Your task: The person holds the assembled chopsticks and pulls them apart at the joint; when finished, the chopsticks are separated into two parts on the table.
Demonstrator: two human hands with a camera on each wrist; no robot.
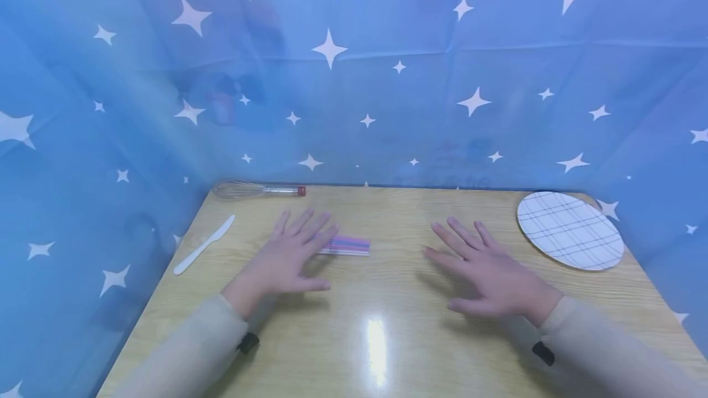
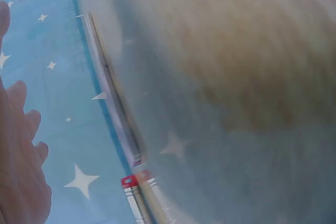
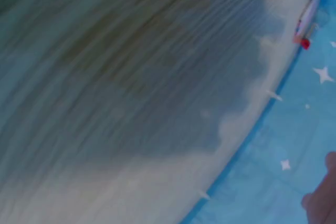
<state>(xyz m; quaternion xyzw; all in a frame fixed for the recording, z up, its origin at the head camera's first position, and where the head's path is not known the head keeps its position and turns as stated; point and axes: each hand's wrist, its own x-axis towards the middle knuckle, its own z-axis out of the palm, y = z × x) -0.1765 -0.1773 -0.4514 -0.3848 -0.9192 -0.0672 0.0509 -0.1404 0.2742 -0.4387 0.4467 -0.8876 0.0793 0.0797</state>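
Note:
In the head view my left hand (image 1: 282, 260) is palm down with its fingers spread, holding nothing. Its fingers overlap a bundle of thin pink, purple and white sticks (image 1: 354, 246), whose left part is hidden. My right hand (image 1: 489, 275) is also spread palm down over the right half of the table, with no object in it. The left wrist view catches curled-looking finger edges (image 2: 26, 150) at its left side and the red-ended whisk handle (image 2: 135, 180). Only a bit of the right hand (image 3: 323, 198) shows in the right wrist view.
A wire whisk (image 1: 260, 190) lies along the back left edge of the wooden table (image 1: 398, 300). Left of my left hand is a white knife (image 1: 204, 244). An oval white plate with crossing lines (image 1: 570, 230) lies at the right. A blue star-patterned curtain (image 1: 387, 91) encloses the table.

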